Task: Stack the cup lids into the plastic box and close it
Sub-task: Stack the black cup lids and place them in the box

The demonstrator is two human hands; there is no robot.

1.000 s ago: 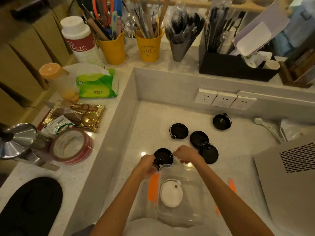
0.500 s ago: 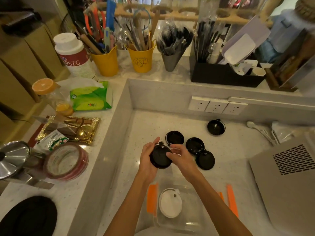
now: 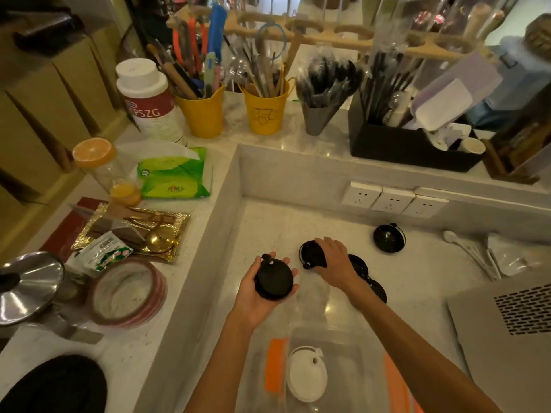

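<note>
My left hand (image 3: 256, 296) holds a black cup lid (image 3: 275, 280) palm up above the counter. My right hand (image 3: 334, 263) is closed over a second black lid (image 3: 310, 254) lying on the counter just behind. Two more black lids (image 3: 359, 265) (image 3: 378, 289) lie partly hidden under my right forearm, and a third (image 3: 389, 236) sits alone near the wall sockets. The clear plastic box (image 3: 351, 362) with orange clips (image 3: 275, 365) stands below my hands, with a white lid (image 3: 307, 374) inside it.
A raised ledge on the left carries a tape roll (image 3: 126, 292), a gold tray (image 3: 134, 231) and a steel lid (image 3: 28, 287). A grey laptop (image 3: 507, 329) lies at right, white spoons (image 3: 468, 251) beyond it. Yellow cups (image 3: 265, 111) of tools stand on the back shelf.
The black lid held in both hands stays in my left hand alone. My right hand has let go and reached forward onto another black lid on the counter.
</note>
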